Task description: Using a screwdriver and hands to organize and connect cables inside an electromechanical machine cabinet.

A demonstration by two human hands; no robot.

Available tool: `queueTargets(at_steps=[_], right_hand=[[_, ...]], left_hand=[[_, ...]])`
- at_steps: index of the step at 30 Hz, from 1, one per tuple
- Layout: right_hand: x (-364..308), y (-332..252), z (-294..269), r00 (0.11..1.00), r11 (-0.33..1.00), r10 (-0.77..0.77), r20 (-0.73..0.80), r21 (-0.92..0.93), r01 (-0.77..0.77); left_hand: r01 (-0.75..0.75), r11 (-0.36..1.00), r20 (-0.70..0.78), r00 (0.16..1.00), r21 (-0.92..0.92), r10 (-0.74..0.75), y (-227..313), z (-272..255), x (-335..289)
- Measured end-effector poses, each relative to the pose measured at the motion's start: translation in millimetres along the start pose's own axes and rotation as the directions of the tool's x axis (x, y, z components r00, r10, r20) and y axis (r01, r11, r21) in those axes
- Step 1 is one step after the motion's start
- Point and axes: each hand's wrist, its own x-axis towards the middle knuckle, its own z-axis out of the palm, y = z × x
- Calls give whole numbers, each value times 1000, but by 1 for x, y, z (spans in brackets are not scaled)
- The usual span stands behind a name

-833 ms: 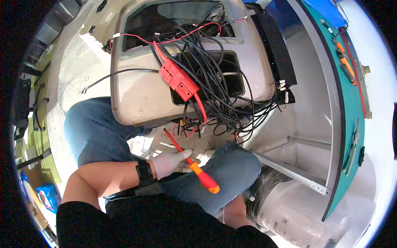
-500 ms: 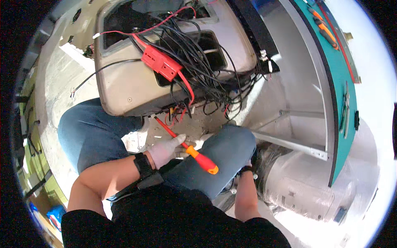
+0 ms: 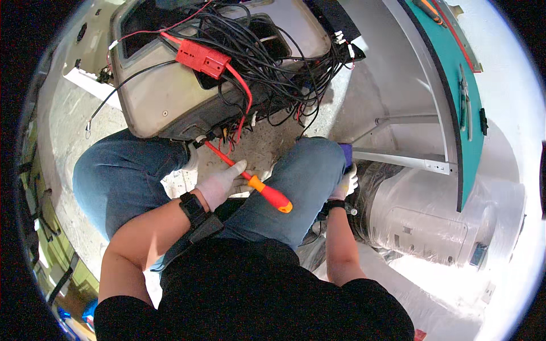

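Note:
My left hand [image 3: 219, 184], in a white glove, is closed round a screwdriver [image 3: 270, 195] with a red shaft and a red and orange handle. Its shaft slants up to the lower edge of a beige machine casing [image 3: 153, 108], where the tip meets a dark fitting among thin wires. My right hand [image 3: 346, 184], also gloved, is beside my right knee with fingers curled. It appears to grip a purple object [image 3: 346, 153], mostly hidden by the knee, whose kind I cannot make out. Black cables [image 3: 264, 62] and a red connector block [image 3: 203, 59] lie over the casing.
At the right stands a metal frame [image 3: 409, 160] with a green-topped board [image 3: 469, 131] carrying pliers [image 3: 464, 105] and an orange-handled tool [image 3: 427, 10]. Below it lies a white cylindrical unit [image 3: 424, 224] wrapped in clear film. A loose black cable [image 3: 122, 83] trails to the left.
My right hand has risen from behind my right leg, and a purple object has come into view with it. The left hand still holds the screwdriver at the casing. The view has shifted downward.

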Motion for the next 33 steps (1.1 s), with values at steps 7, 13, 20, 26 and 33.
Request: queueTargets(at_steps=[7,13,20,26,33], right_hand=[[-3,3,-6,980,998,63,-187,-12,-66],[-5,1,-12,977,994,107,-186,5,-108],[-2,2,-4,972,994,110,-206,25,-107],[7,5,8,968,998,70,-241,19,-68],[29,11,41,964,998,34,-262,-36,-45]], left_hand=[[-15,1000,-3,1000,-25,15,-1,-4,3],[13,999,-11,1000,-39,-13,-2,-5,6],[-3,1000,-17,1000,-7,3,1,-1,2],[-14,1000,13,1000,-1,14,1,1,2],[-65,998,-19,998,7,65,3,7,1]])
